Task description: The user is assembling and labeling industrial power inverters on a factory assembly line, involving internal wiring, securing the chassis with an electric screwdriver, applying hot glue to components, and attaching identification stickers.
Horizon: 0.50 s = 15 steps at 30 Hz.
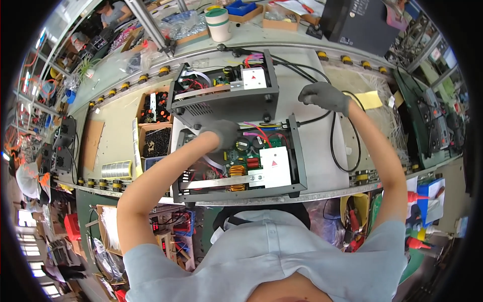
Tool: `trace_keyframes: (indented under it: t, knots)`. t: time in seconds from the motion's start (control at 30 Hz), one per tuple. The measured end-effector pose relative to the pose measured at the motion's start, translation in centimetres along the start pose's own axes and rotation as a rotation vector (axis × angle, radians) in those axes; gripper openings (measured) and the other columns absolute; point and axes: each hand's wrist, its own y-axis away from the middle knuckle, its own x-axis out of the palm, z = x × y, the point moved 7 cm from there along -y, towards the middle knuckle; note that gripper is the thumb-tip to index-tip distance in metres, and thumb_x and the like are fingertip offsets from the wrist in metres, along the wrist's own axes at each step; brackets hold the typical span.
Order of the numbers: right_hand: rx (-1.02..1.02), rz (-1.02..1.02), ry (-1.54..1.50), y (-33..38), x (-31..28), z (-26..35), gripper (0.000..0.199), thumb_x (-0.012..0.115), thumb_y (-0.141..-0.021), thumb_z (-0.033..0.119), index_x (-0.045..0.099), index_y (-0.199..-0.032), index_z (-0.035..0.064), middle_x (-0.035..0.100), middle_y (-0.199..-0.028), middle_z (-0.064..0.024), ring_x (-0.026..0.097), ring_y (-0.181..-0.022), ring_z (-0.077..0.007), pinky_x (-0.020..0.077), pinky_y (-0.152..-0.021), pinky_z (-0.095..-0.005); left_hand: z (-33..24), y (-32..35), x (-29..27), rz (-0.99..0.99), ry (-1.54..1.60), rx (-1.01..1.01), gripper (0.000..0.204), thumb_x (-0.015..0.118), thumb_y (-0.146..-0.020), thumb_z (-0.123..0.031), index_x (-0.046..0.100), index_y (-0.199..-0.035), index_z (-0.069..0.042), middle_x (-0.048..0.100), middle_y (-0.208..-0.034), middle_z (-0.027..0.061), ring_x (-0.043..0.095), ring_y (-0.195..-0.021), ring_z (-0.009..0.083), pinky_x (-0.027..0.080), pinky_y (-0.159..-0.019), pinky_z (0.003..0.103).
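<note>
My left hand (225,135), in a grey glove, reaches over the back left part of the near electronics case (300,176). That case lies open, showing a green circuit board, a copper coil (237,177) and a white plate (275,166) with a red triangle. The left fingertips are hidden, so their grip does not show. To the right of the cases, my grey-gloved right hand (323,96) is raised with its fingers curled. Black cable (332,143) passes by and under this hand; whatever lies within the fingers is hidden.
A similar open case (226,108) stands just behind, tilted. Boxes of small black parts (157,141) and orange-tipped parts (161,111) sit left. A roll of labels (116,170) lies farther left. Roller rails (346,60) and a lidded cup (218,27) are at the back.
</note>
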Motion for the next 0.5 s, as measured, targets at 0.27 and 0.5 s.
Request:
trace_keyframes:
  t: [0.27,0.5]
  knots:
    - [-0.328,-0.668,-0.314,1.7,-9.3,11.4,0.019,0.057,-0.085,0.013,0.062,-0.099,0.0015,0.065,-0.088,-0.0047,0.060,-0.079,-0.0105,0.0472,-0.072,-0.0260,-2.9,3.0,-3.0,-0.216,0.136,0.096,0.033,0.051,-0.086,-0.017,0.052,-0.118,-0.007,0.063,-0.096,0.0174,0.062,-0.087,0.0347,0.049,-0.075,0.042]
    - [-0.277,-1.071,0.148,-8.8,-24.5,19.7,0.039,0.060,-0.079,0.026,0.055,-0.111,0.0039,0.061,-0.104,-0.0181,0.061,-0.094,-0.0311,0.0471,-0.082,-0.0349,0.0,10.0,-7.3,-0.590,0.337,0.274,0.030,0.051,-0.084,-0.008,0.057,-0.114,-0.010,0.062,-0.096,0.0143,0.062,-0.082,0.0322,0.049,-0.071,0.039]
